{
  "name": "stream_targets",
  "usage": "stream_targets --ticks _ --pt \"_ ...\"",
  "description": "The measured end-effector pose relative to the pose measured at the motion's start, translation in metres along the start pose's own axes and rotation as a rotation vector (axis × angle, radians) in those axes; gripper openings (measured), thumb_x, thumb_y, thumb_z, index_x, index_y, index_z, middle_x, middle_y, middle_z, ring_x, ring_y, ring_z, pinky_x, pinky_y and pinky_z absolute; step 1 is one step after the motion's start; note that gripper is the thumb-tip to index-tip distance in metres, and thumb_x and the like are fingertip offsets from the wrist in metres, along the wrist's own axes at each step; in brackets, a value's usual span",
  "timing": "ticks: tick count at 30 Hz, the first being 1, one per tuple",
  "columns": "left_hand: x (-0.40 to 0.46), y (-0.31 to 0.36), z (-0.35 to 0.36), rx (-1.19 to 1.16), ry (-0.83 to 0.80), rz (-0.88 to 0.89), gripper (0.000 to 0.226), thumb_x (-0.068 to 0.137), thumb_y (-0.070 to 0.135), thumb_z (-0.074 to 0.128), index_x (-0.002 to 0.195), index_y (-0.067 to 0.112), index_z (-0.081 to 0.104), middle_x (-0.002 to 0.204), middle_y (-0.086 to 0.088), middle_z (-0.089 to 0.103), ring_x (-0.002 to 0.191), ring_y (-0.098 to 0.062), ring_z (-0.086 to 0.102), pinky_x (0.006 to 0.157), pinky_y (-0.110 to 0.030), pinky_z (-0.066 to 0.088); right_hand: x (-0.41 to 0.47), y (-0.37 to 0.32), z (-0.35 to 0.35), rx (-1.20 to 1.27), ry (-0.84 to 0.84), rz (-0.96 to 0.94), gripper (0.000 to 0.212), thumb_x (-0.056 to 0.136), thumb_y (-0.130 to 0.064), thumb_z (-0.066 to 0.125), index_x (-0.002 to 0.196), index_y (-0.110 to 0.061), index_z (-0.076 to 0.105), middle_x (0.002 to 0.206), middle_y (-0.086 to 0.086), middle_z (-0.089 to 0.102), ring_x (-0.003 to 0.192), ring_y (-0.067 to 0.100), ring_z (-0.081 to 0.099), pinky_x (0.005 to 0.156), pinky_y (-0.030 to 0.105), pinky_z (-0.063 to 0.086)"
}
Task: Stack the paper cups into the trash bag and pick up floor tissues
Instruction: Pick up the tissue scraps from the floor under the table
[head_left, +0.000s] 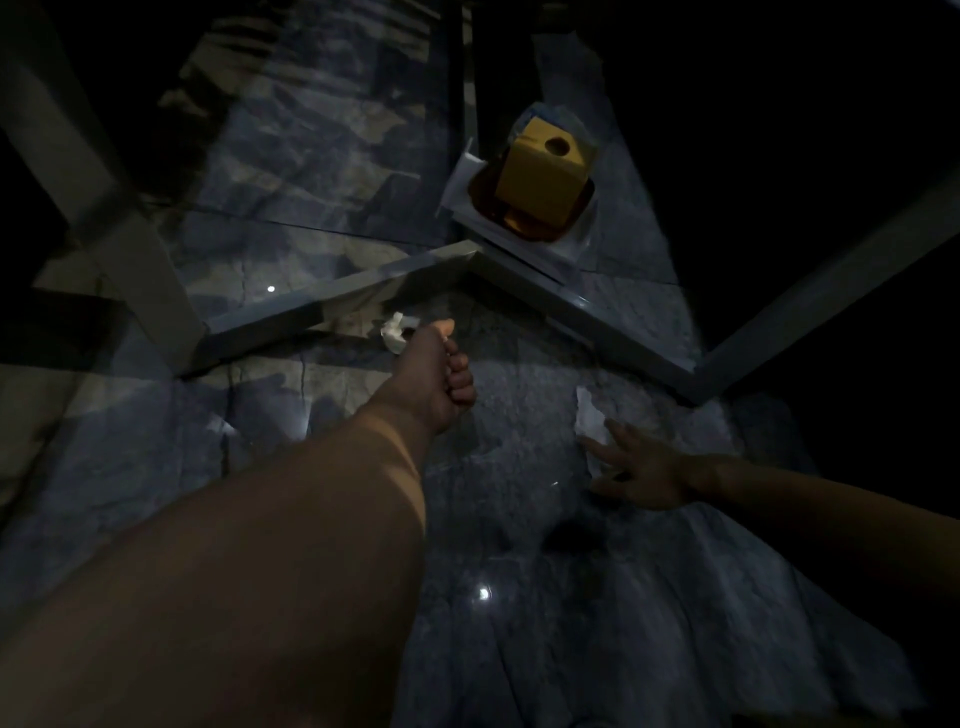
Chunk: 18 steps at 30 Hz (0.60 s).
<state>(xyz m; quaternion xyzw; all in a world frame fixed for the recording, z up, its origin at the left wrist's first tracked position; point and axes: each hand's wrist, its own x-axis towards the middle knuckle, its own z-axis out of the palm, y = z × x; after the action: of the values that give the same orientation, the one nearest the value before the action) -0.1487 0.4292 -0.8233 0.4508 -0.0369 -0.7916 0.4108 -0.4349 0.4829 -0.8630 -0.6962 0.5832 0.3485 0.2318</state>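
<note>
- The scene is dim; a glossy, dark, marble-patterned floor (545, 597) fills the near ground and catches small glints of light.
- The left hand (436, 374) reaches forward on a long bare arm, fingers curled into a closed fist, with a crumpled white tissue (396, 332) at its far thumb side; it seems pinched there, though the grip itself is hidden.
- The right hand (641, 470) is low over the floor with fingers spread wide, fingertips touching the near edge of a flat white tissue piece (589, 415) lying on the marble.
- Beyond both hands, grey metal table frame bars (571, 304) meet in a corner.
- Farther back, a yellow tissue box (540, 176) with a round hole stands on an amber tray (571, 218).
</note>
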Motion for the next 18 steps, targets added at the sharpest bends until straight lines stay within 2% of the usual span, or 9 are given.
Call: stream_targets --ticks 3,5,9,14,18 --pt "0.0 0.0 0.0 0.008 0.007 -0.001 0.042 0.095 0.031 0.039 0.056 0.021 0.03 0.029 0.005 0.028 0.02 -0.009 0.018 0.034 -0.007 0.015 0.0 -0.001 0.002 0.006 -0.074 0.026 0.084 0.075 -0.081 0.029 0.142 -0.053 -0.011 0.161 0.01 -0.013 0.147 0.035 -0.012 0.121 0.05 0.004" --pt "-0.001 0.001 0.0 0.018 0.011 0.006 0.042 0.095 0.031 0.039 0.055 0.02 0.03 0.029 0.006 0.028 0.02 -0.009 0.018 0.033 -0.006 0.015 0.0 -0.003 0.001 0.004 -0.119 0.01 0.084 0.073 -0.082 0.027 0.141 -0.053 -0.013 0.161 0.005 -0.013 0.147 0.036 -0.012 0.121 0.049 0.004" --pt "-0.002 0.004 -0.002 0.014 0.023 0.019 0.041 0.094 0.03 0.041 0.056 0.02 0.03 0.031 0.006 0.027 0.021 -0.008 0.018 0.032 -0.006 0.015 -0.003 -0.011 -0.002 0.05 -0.154 -0.018 0.09 0.087 -0.067 0.039 0.152 -0.022 -0.004 0.161 0.003 -0.016 0.148 0.03 -0.011 0.122 0.043 0.002" --pt "-0.005 0.006 -0.002 0.025 0.03 0.04 0.041 0.094 0.029 0.04 0.056 0.021 0.031 0.031 0.006 0.027 0.022 -0.008 0.018 0.032 -0.007 0.014 -0.007 -0.018 -0.006 0.02 -0.031 -0.047 0.101 0.085 -0.063 0.05 0.151 -0.013 -0.008 0.161 0.008 -0.014 0.148 0.027 -0.011 0.121 0.04 0.002" --pt "-0.007 0.007 -0.003 0.011 0.02 0.048 0.04 0.093 0.029 0.04 0.056 0.021 0.03 0.03 0.007 0.027 0.022 -0.008 0.018 0.032 -0.007 0.014 -0.009 -0.017 -0.013 0.007 0.09 -0.091 0.116 0.072 -0.076 0.048 0.151 -0.01 -0.005 0.16 0.014 -0.006 0.148 0.029 0.004 0.121 0.041 0.014"
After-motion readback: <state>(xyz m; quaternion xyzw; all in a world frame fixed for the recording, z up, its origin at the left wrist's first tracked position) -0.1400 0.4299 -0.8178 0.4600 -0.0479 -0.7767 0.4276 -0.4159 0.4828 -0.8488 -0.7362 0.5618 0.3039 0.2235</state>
